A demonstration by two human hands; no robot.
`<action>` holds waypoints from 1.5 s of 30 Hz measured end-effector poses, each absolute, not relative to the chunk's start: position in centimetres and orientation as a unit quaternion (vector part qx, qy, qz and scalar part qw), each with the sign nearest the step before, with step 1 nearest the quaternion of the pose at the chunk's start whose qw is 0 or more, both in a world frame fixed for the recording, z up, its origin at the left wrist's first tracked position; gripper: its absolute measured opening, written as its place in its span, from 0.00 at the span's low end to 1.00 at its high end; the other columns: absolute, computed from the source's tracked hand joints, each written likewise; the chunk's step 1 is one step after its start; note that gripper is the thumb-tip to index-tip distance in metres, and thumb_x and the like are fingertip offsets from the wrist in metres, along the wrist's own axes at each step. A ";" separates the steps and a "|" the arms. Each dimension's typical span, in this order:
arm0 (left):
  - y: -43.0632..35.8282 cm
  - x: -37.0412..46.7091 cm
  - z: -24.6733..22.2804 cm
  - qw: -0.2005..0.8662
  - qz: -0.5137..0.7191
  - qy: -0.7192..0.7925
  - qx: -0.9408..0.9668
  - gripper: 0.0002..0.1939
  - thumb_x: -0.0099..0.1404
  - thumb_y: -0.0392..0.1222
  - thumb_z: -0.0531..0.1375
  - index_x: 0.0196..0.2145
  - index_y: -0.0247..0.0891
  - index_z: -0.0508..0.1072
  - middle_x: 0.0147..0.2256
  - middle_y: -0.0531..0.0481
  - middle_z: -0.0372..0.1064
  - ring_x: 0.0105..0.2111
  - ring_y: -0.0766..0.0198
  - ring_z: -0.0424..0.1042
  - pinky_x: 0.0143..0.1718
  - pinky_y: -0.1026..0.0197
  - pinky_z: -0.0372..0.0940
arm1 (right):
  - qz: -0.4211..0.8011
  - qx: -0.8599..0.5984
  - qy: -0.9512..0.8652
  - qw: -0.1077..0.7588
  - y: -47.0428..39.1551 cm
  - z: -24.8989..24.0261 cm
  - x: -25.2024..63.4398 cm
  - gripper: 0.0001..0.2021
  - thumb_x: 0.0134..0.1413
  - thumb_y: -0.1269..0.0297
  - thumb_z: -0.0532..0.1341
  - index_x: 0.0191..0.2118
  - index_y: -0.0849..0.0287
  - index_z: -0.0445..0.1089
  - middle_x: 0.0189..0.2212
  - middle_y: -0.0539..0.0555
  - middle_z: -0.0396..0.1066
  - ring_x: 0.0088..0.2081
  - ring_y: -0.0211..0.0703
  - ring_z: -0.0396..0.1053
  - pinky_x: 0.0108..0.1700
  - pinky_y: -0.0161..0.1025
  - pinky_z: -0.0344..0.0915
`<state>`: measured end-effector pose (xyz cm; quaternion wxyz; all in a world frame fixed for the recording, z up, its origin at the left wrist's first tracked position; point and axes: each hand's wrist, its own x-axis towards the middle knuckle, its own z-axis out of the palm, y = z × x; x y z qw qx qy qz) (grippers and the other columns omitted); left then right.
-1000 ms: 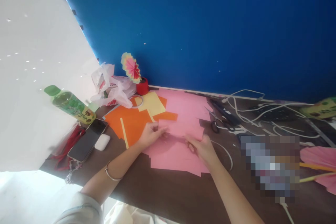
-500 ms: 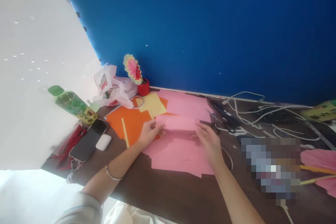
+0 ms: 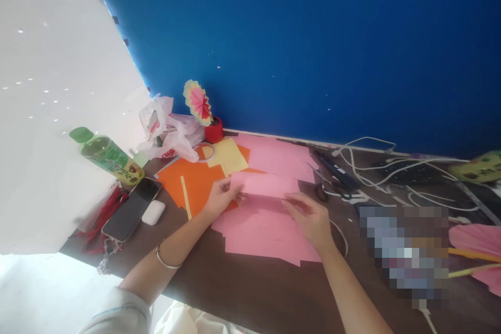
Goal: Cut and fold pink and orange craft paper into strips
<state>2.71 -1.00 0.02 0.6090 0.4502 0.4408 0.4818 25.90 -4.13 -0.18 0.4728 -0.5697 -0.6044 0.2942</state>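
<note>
A strip of pink paper [image 3: 264, 183] is held up between my two hands, above a layer of larger pink paper sheets [image 3: 262, 235]. My left hand [image 3: 222, 199] pinches its left end with thumb and fingers. At the lower right edge of the strip, my right hand [image 3: 311, 216] closes thumb and fingertips on the paper. Orange paper [image 3: 168, 182] and a yellow sheet [image 3: 229, 155] lie beyond my left hand. Black-handled scissors [image 3: 332, 187] rest just past my right hand.
On the left are a green bottle [image 3: 111, 159], a phone [image 3: 133, 209] and a white earbud case [image 3: 153, 212]. A paper flower [image 3: 198, 102] stands behind by a red tape roll [image 3: 214, 130] and a plastic bag [image 3: 176, 135]. White cables [image 3: 371, 182] tangle at right.
My right hand has slid from the strip's right end to its lower edge, a little inward and down. The left hand keeps its pinch almost in place.
</note>
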 end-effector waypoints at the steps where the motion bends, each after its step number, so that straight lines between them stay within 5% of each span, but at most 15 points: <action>1: -1.0 2.7 0.2 0.613 0.480 0.440 0.447 0.19 0.52 0.54 0.63 0.28 0.32 0.70 0.20 0.50 0.70 0.19 0.64 0.71 0.21 0.62 0.69 | 0.287 -0.574 -0.605 0.470 -4.2 -0.2 25.8 0.10 0.43 0.57 0.65 0.32 0.56 0.75 0.33 0.54 0.75 0.36 0.47 0.71 0.43 0.47 0.68; 12: -1.2 2.5 -0.1 0.582 0.432 0.456 0.516 0.21 0.57 0.56 0.58 0.34 0.32 0.70 0.25 0.47 0.72 0.24 0.63 0.73 0.27 0.60 0.69 | 0.238 -0.561 -0.626 0.487 -4.1 -0.1 25.9 0.07 0.48 0.59 0.62 0.32 0.54 0.74 0.33 0.54 0.74 0.37 0.46 0.71 0.45 0.46 0.66; 16: -1.6 2.6 -0.7 0.339 0.481 0.497 0.638 0.24 0.61 0.51 0.56 0.52 0.36 0.63 0.47 0.39 0.65 0.44 0.57 0.68 0.44 0.54 0.65 | 0.245 -0.551 -0.643 0.473 -3.9 -0.5 25.9 0.07 0.49 0.59 0.62 0.32 0.55 0.73 0.33 0.54 0.73 0.38 0.45 0.70 0.46 0.45 0.65; 18: -1.8 2.6 -0.9 0.204 0.458 0.484 0.717 0.22 0.60 0.48 0.58 0.51 0.39 0.64 0.52 0.38 0.58 0.51 0.54 0.61 0.49 0.51 0.60 | 0.249 -0.549 -0.653 0.458 -3.7 -0.8 25.9 0.08 0.50 0.58 0.61 0.32 0.56 0.72 0.34 0.54 0.72 0.38 0.45 0.69 0.45 0.44 0.65; 22: -1.9 2.7 -1.4 0.099 0.337 0.448 0.822 0.09 0.62 0.42 0.57 0.39 0.42 0.74 0.45 0.43 0.63 0.47 0.54 0.60 0.46 0.50 0.59 | 0.219 -0.546 -0.695 0.414 -3.2 -1.4 26.3 0.09 0.52 0.57 0.59 0.30 0.56 0.72 0.33 0.55 0.70 0.38 0.47 0.68 0.43 0.45 0.65; 26: -1.6 2.6 -2.1 0.108 0.270 0.456 0.841 0.09 0.63 0.40 0.56 0.35 0.42 0.76 0.37 0.46 0.67 0.41 0.57 0.62 0.42 0.53 0.58 | 0.098 -0.555 -0.738 0.371 -3.0 -2.0 26.4 0.09 0.52 0.58 0.59 0.29 0.55 0.73 0.39 0.58 0.69 0.43 0.51 0.64 0.46 0.50 0.61; 30: -1.5 2.6 -2.1 0.131 0.254 0.462 0.839 0.11 0.64 0.40 0.54 0.36 0.42 0.76 0.35 0.46 0.68 0.38 0.58 0.63 0.41 0.54 0.57 | 0.005 -0.538 -0.781 0.319 -3.4 -1.8 25.6 0.09 0.54 0.60 0.57 0.29 0.55 0.73 0.41 0.58 0.69 0.46 0.53 0.62 0.48 0.52 0.55; 37: -1.3 2.7 -1.8 0.144 0.250 0.469 0.835 0.10 0.64 0.40 0.54 0.36 0.41 0.75 0.35 0.47 0.68 0.36 0.59 0.63 0.39 0.56 0.57 | -0.010 -0.471 -0.854 0.220 -3.5 -1.2 24.7 0.13 0.61 0.67 0.50 0.34 0.58 0.71 0.32 0.54 0.73 0.37 0.43 0.66 0.46 0.45 0.52; 45: -0.7 2.7 -1.4 0.106 0.204 0.430 0.873 0.12 0.66 0.41 0.52 0.38 0.42 0.75 0.34 0.46 0.68 0.38 0.59 0.64 0.40 0.56 0.58 | -0.012 -0.473 -0.853 0.220 -2.9 -1.1 24.6 0.12 0.61 0.64 0.51 0.33 0.58 0.70 0.31 0.54 0.71 0.35 0.43 0.64 0.43 0.42 0.54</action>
